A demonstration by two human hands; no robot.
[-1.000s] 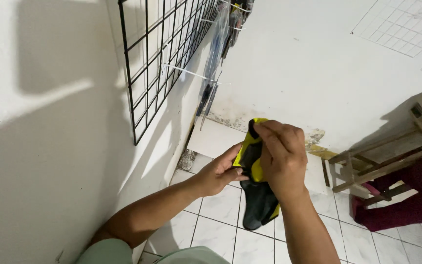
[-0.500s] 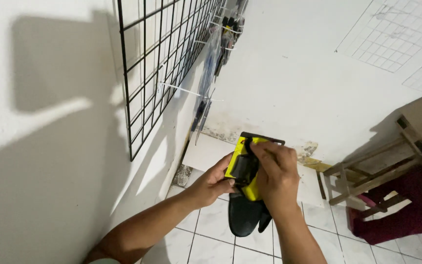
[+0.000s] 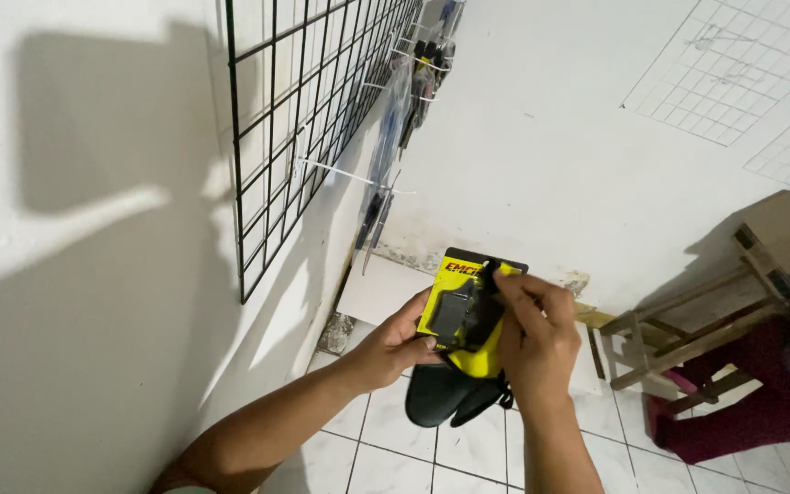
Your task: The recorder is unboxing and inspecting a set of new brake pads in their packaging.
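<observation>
Two hands grip one yellow blister pack [image 3: 464, 311] in front of the wire grid [image 3: 313, 119]: left hand [image 3: 395, 343] clamps its lower edge, right hand [image 3: 532, 334] pinches the top, keeping the card steady and upright.

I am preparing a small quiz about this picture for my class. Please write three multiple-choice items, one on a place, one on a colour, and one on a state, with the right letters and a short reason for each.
1. Where is the black wire grid panel?
A. on the wall to the left
B. flat on the floor
C. on the wooden stool

2. What colour is the card of the blister package?
A. red
B. yellow with a black top
C. white

3. How is the package held?
A. by both hands
B. by one hand only
C. it hangs on a hook

Answers: 1 A, the grid stands against the left wall. 2 B, the card shows yellow under a black strip. 3 A, the left hand and right hand both grip it.
</observation>
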